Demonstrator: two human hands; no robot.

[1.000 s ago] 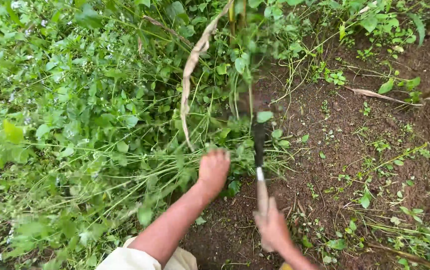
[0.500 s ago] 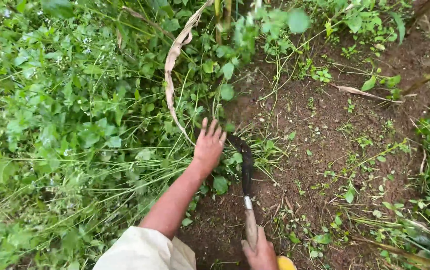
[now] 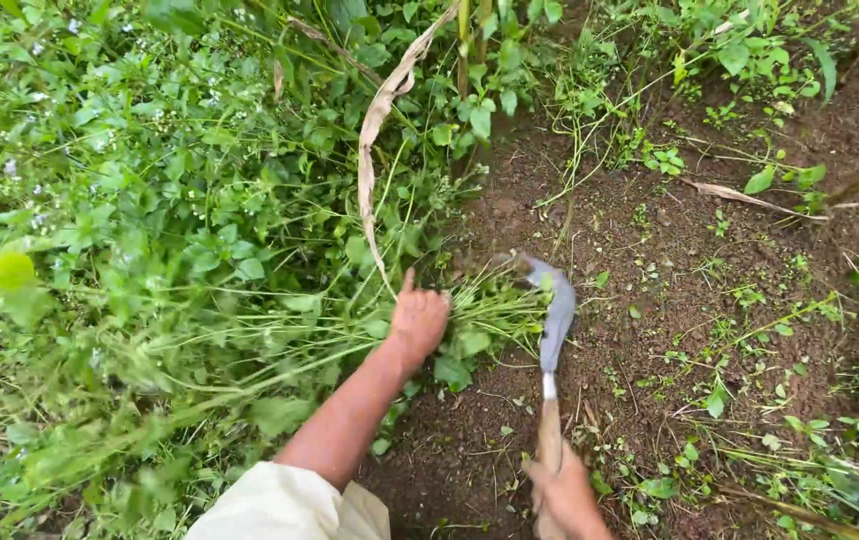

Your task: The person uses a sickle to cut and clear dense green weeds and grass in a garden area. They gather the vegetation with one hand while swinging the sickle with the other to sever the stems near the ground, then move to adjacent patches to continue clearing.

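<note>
My left hand has closed on the weeds at the soil's edge, and my right hand, gripping the sickle, has swung its blade to their base.

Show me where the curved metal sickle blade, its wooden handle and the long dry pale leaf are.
curved metal sickle blade (image 3: 555, 315), head view, middle of blade.
wooden handle (image 3: 548, 435), head view, shaft above right hand.
long dry pale leaf (image 3: 369, 150), head view, middle stretch.

Left arm extends forward and up from a pale rolled sleeve, forearm bare, wrist straight. Left hand is closed in a loose fist, thumb raised. Right hand sits low at the frame edge, fingers wrapped tight in a grip, knuckles up.
</note>
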